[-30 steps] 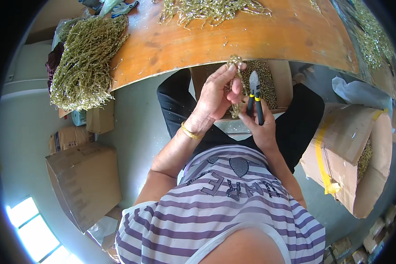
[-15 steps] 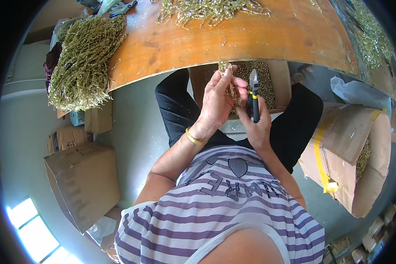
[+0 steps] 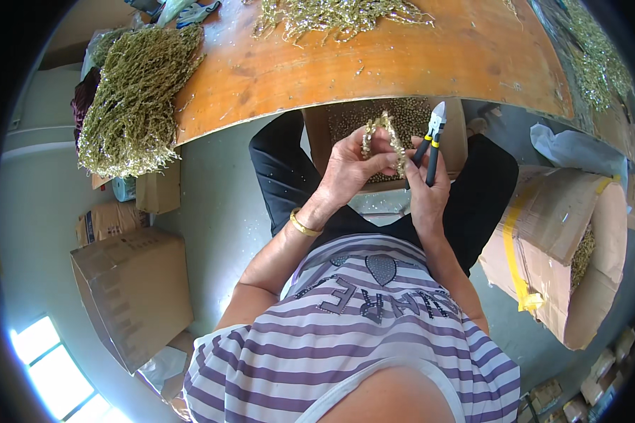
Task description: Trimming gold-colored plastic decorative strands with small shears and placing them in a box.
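Observation:
A gold glittery strand (image 3: 395, 141) arches up in a loop between my two hands. My left hand (image 3: 347, 169) is closed on one side of it, fingers bent round. In my right hand (image 3: 430, 196) lies a pair of cutting pliers (image 3: 435, 132) with black and yellow handles, jaws pointing up and away. The thumb and finger of that hand also meet the strand's other side. Below the hands, between my knees, a cardboard box (image 3: 456, 144) contains many small gold pieces (image 3: 420, 113).
An orange-brown wooden table (image 3: 402, 67) stretches ahead, bearing a gold strand pile (image 3: 342, 15). A thick gold bundle (image 3: 134, 99) hangs over its left edge. A closed carton (image 3: 137, 296) stands on the left, and an open one with yellow tape (image 3: 543, 240) lies on the right.
My right hand and the pliers have moved right and slightly away from the left hand. The strand, earlier bunched at my left fingertips, now spreads into a loop between both hands.

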The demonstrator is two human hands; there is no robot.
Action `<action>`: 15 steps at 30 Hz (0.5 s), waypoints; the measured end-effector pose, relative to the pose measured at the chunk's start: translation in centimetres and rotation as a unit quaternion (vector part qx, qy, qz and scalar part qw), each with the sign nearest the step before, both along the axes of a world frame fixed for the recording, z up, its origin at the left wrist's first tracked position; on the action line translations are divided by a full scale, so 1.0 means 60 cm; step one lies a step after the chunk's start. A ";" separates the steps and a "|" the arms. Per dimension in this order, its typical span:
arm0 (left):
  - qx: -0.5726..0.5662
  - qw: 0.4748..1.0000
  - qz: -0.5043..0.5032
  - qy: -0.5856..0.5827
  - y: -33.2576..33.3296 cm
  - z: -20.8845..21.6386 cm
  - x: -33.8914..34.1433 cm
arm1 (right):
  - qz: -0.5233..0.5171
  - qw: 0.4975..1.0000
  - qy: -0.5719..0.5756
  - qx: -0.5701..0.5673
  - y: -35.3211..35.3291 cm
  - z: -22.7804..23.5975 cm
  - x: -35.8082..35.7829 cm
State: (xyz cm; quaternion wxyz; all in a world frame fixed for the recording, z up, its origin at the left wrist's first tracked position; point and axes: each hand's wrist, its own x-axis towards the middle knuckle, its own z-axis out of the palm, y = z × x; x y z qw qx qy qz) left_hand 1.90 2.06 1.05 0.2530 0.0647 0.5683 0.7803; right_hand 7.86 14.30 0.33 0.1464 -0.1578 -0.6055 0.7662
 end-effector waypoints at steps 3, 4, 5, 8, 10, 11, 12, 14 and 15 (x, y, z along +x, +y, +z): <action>0.016 1.000 0.004 -0.025 -0.001 0.001 -0.001 | 0.004 1.000 0.008 0.003 0.002 -0.008 -0.001; 0.002 1.000 -0.022 -0.006 -0.001 0.001 0.000 | 0.004 1.000 0.008 0.004 0.004 -0.008 -0.001; -0.012 0.999 -0.049 0.012 -0.001 0.001 0.001 | -0.002 1.000 0.002 0.014 0.005 -0.007 -0.001; -0.003 1.000 -0.006 0.009 0.015 0.012 0.018 | -0.013 0.999 -0.008 0.030 0.005 -0.006 -0.001; -0.027 0.999 -0.002 0.027 0.020 0.023 0.018 | -0.018 0.999 -0.014 0.036 0.002 -0.008 0.000; -0.052 0.998 0.003 0.044 0.021 0.026 0.019 | -0.009 0.999 -0.014 0.047 -0.001 -0.012 0.002; -0.056 0.997 0.018 0.045 0.019 -0.006 0.016 | -0.001 0.998 -0.014 0.058 -0.002 -0.014 0.004; -0.035 0.998 0.031 0.044 0.020 -0.015 0.016 | 0.000 0.998 -0.017 0.060 0.001 -0.008 0.002; -0.013 0.998 0.044 0.043 0.020 -0.016 0.016 | 0.001 0.998 -0.020 0.062 0.002 -0.005 0.001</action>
